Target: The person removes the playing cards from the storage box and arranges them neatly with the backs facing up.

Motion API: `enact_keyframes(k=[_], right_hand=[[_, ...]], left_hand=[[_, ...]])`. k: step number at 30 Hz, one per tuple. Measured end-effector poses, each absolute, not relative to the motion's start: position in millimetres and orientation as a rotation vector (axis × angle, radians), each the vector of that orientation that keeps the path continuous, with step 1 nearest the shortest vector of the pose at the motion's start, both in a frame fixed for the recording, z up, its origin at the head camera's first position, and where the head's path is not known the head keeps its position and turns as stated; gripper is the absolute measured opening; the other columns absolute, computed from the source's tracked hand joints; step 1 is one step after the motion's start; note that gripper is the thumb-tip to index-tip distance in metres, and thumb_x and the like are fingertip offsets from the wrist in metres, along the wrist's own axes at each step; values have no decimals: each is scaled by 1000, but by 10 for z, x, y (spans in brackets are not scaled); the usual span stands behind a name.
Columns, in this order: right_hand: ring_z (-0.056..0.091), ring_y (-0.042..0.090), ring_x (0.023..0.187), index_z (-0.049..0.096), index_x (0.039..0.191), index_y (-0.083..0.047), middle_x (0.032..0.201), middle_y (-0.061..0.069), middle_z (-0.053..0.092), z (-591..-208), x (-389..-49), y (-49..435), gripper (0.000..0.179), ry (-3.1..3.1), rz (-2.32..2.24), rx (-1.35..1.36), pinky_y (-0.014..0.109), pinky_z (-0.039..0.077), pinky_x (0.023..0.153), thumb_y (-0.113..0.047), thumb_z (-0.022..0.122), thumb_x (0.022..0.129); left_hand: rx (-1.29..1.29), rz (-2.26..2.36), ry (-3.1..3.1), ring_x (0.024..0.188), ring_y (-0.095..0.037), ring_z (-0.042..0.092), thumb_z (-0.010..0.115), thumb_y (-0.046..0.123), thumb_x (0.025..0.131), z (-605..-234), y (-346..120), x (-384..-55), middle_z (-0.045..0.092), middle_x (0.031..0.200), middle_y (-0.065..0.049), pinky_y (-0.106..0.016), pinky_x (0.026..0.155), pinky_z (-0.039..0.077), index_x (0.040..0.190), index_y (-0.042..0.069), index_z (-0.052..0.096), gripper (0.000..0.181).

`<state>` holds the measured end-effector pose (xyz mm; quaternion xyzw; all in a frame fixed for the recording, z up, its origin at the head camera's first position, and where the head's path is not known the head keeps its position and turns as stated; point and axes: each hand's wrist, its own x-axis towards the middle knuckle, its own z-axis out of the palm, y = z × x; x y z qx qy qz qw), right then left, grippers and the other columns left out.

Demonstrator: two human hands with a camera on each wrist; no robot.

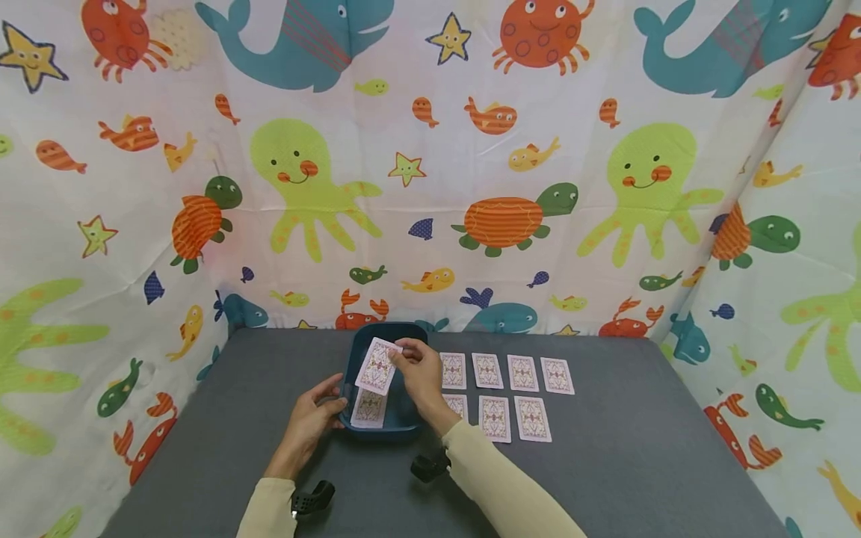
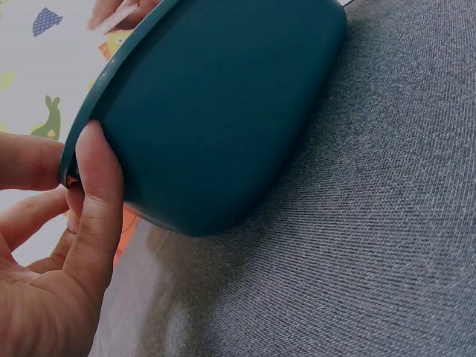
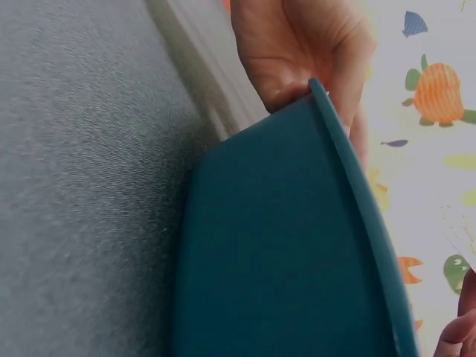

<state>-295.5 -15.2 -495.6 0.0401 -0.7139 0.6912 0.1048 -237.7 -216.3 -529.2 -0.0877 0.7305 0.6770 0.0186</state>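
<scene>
A dark teal plastic bin [image 1: 403, 413] stands on the grey table, and my left hand [image 1: 311, 420] grips its left rim. In the left wrist view, the thumb [image 2: 99, 171] presses the bin's outer wall [image 2: 223, 111] while the other fingers lie on the far side of the rim. My right hand [image 1: 422, 379] pinches a playing card [image 1: 377, 366] by its upper right corner, over the bin. The card's patterned red-and-white back shows. Below it, another playing card [image 1: 369, 409] lies in the bin, its top overlapped by the held one.
To the right of the bin, several face-down playing cards [image 1: 522, 373] lie in two rows on the table [image 1: 625, 448]. My right forearm partly covers the front row's left card [image 1: 456, 406]. A sea-animal curtain [image 1: 430, 291] hangs behind the table and along its sides.
</scene>
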Motion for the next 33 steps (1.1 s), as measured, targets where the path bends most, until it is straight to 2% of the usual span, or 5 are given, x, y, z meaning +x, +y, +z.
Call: enact_keyframes(k=[8, 15, 21, 28, 33], right_hand=[[61, 10, 77, 72, 105, -1, 96, 21, 69, -4565, -2601, 82, 20, -2119, 2055, 148, 22, 54, 70, -8, 73, 87], [61, 10, 78, 71, 109, 1, 96, 19, 68, -4551, -2534, 219, 24, -2120, 2068, 127, 16, 52, 70, -9, 73, 87], [61, 9, 81, 70, 111, 1, 98, 16, 68, -4540, -2471, 366, 26, -2159, 2043, 109, 16, 52, 72, -11, 72, 88], [60, 12, 82, 71, 111, -2, 100, 16, 66, -4539, -2404, 549, 24, -2177, 2025, 90, 15, 51, 72, -9, 71, 89], [60, 12, 78, 71, 112, -2, 96, 16, 65, -4719, -2452, 675, 25, -2168, 2013, 68, 18, 52, 69, -9, 71, 88]], left_hand=[[-260, 2087, 2287, 80, -19, 56, 61, 5, 92, -5295, -2163, -2382, 44, 128, -15, -32, 61, 55, 144, 15, 50, 54], [-271, 2069, 2291, 82, -20, 55, 61, 5, 93, -5279, -2161, -2368, 42, 130, -16, -33, 63, 55, 144, 16, 49, 54], [-279, 2082, 2272, 80, -18, 56, 62, 5, 92, -5288, -2158, -2371, 43, 131, -15, -32, 62, 55, 144, 16, 49, 55], [-276, 2074, 2279, 83, -21, 57, 61, 6, 92, -5279, -2166, -2374, 42, 131, -16, -31, 63, 55, 144, 16, 49, 54], [-275, 2064, 2276, 85, -21, 57, 62, 7, 93, -5276, -2169, -2384, 42, 131, -14, -31, 64, 55, 145, 17, 48, 54]])
